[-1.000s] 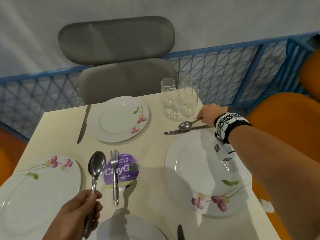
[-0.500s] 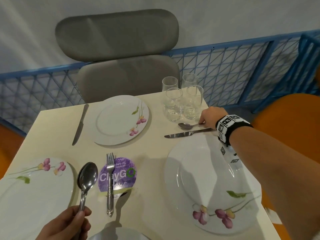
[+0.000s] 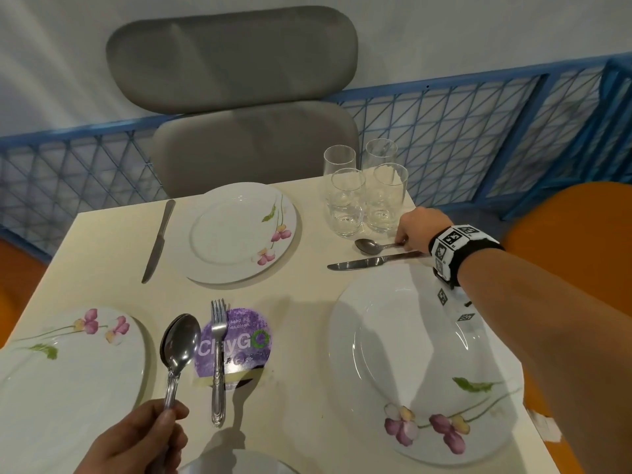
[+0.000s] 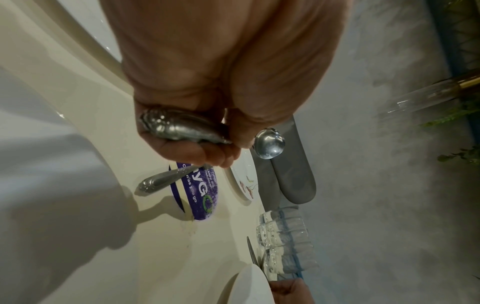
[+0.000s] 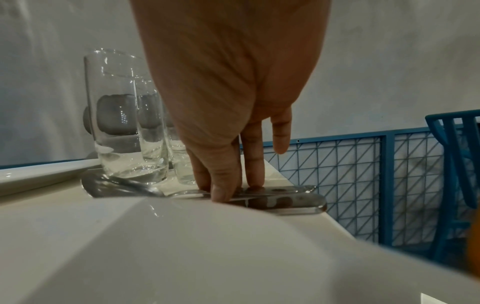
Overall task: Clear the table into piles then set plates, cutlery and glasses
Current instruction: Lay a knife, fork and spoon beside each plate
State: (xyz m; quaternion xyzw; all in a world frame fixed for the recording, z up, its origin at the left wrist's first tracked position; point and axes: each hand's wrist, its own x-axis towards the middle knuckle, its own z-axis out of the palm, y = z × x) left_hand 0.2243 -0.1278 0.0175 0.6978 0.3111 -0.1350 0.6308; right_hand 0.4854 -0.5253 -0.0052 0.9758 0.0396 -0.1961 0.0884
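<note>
My left hand (image 3: 147,436) grips the handle of a large spoon (image 3: 180,340), which is held just above the table between the left flowered plate (image 3: 68,378) and a fork (image 3: 218,357). In the left wrist view the fingers curl round the spoon handle (image 4: 179,127). My right hand (image 3: 415,227) is at the far right edge, pinching the handle of a small spoon (image 3: 367,245) that lies flat on the table. A knife (image 3: 372,261) lies just in front of the small spoon, above the right plate (image 3: 420,364). In the right wrist view thumb and fingertips (image 5: 221,195) are on the small spoon's handle (image 5: 272,190).
Several empty glasses (image 3: 366,196) stand clustered close to my right hand. A far plate (image 3: 239,230) has a knife (image 3: 158,241) on its left. The fork lies across a purple sticker (image 3: 249,340). A near plate's rim (image 3: 239,466) shows at the bottom. A grey chair (image 3: 232,97) stands behind the table (image 3: 301,405).
My right hand has lowered the small spoon from above the knife onto the table beside it. The left hand still holds the large spoon, shifted slightly.
</note>
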